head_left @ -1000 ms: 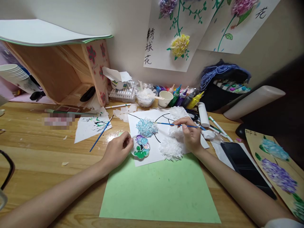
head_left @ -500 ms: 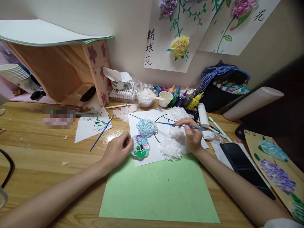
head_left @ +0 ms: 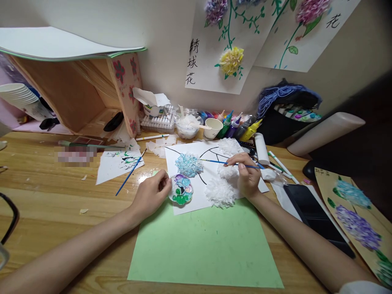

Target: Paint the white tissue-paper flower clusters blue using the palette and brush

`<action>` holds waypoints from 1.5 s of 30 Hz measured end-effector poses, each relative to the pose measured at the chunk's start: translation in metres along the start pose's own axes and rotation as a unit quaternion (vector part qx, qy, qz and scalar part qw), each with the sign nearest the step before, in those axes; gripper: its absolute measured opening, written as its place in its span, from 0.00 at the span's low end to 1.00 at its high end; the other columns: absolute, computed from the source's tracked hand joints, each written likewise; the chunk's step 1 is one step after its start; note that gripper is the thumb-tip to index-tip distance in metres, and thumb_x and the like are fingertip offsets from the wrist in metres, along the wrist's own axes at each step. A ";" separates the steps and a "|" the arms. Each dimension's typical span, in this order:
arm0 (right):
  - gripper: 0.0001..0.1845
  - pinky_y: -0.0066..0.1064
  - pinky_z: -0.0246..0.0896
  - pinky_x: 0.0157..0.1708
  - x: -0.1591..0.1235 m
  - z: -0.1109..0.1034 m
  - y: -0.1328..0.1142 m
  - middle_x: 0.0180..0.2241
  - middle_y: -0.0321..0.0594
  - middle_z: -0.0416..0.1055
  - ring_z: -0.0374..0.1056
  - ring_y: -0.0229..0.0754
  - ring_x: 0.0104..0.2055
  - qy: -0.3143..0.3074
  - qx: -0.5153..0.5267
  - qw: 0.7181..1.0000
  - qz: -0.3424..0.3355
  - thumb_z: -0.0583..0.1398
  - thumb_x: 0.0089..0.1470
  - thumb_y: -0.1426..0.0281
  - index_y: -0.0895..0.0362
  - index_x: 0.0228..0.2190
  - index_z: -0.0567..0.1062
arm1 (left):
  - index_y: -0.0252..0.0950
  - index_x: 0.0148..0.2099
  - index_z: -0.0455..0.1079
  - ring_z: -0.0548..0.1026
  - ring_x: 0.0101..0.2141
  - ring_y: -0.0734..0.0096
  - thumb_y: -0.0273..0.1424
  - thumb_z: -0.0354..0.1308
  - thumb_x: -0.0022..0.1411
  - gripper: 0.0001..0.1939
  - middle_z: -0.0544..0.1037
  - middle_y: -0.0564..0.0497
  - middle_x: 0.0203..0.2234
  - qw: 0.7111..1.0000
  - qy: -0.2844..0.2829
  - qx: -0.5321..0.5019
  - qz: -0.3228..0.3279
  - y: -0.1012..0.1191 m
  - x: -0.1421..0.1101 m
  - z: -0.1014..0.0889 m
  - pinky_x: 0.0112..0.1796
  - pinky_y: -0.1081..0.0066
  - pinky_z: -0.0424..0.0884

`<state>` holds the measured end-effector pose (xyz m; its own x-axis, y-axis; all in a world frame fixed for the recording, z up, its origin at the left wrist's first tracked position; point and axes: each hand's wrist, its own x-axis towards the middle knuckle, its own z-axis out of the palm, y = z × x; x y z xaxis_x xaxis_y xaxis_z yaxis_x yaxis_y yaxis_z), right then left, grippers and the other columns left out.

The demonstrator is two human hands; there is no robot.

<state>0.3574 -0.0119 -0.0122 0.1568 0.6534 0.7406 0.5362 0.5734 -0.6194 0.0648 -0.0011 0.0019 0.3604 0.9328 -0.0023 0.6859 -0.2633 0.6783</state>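
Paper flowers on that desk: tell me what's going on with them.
The right hand holds a thin blue paintbrush, its tip at the edge of the blue-tinted paper flower. The left hand holds the rim of a small paint palette beside that flower. Three more paper flowers on the same white sheet are plain white. A second blue brush lies on the desk to the left.

Surface (head_left: 101, 245): wood grain, smooth, light sheen. Green sheet (head_left: 205, 245): paper, smooth, matt. White flower (head_left: 221, 192): paper-like, rough, ruffled. Paint palette (head_left: 181, 189): wet-looking, glossy paint.
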 end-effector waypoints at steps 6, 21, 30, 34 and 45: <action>0.16 0.41 0.63 0.35 0.001 -0.001 0.000 0.25 0.39 0.74 0.68 0.46 0.32 0.001 -0.001 1.000 0.001 0.51 0.60 0.65 0.52 0.25 0.75 | 0.39 0.31 0.60 0.68 0.25 0.70 0.39 0.48 0.65 0.12 0.71 0.55 0.23 1.000 0.002 0.001 0.002 0.001 -0.001 0.000 0.28 0.71 0.58; 0.15 0.39 0.62 0.37 0.000 0.000 -0.001 0.26 0.37 0.74 0.68 0.44 0.34 0.016 -0.002 0.999 -0.033 0.51 0.61 0.69 0.52 0.27 0.75 | 0.39 0.31 0.60 0.67 0.26 0.69 0.39 0.47 0.65 0.12 0.70 0.55 0.23 1.000 -0.009 -0.005 -0.007 0.001 0.000 -0.001 0.29 0.70 0.56; 0.15 0.38 0.62 0.37 -0.001 0.000 0.000 0.27 0.38 0.74 0.68 0.44 0.35 0.004 -0.008 0.999 -0.038 0.51 0.61 0.69 0.52 0.28 0.75 | 0.39 0.31 0.59 0.66 0.26 0.69 0.39 0.47 0.65 0.12 0.69 0.55 0.23 1.000 -0.005 -0.006 -0.010 0.001 0.000 0.001 0.29 0.70 0.56; 0.15 0.39 0.62 0.38 0.000 -0.001 0.000 0.28 0.38 0.75 0.68 0.45 0.35 -0.032 -0.018 0.999 -0.039 0.51 0.61 0.69 0.52 0.29 0.75 | 0.39 0.31 0.60 0.67 0.26 0.69 0.38 0.47 0.65 0.11 0.69 0.55 0.23 1.000 -0.006 -0.004 -0.008 0.001 0.000 0.001 0.29 0.70 0.56; 0.13 0.39 0.61 0.32 -0.013 0.009 -0.022 0.23 0.38 0.73 0.67 0.45 0.30 -0.025 0.115 0.993 -0.011 0.52 0.58 0.67 0.52 0.26 0.75 | 0.39 0.31 0.59 0.67 0.26 0.70 0.38 0.47 0.65 0.11 0.69 0.55 0.23 1.000 -0.003 -0.006 -0.007 0.000 0.000 0.000 0.29 0.70 0.57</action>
<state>0.3362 -0.0288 -0.0106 0.1035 0.6597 0.7443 0.3354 0.6814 -0.6506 0.0650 -0.0017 0.0017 0.3539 0.9352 -0.0158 0.6839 -0.2472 0.6864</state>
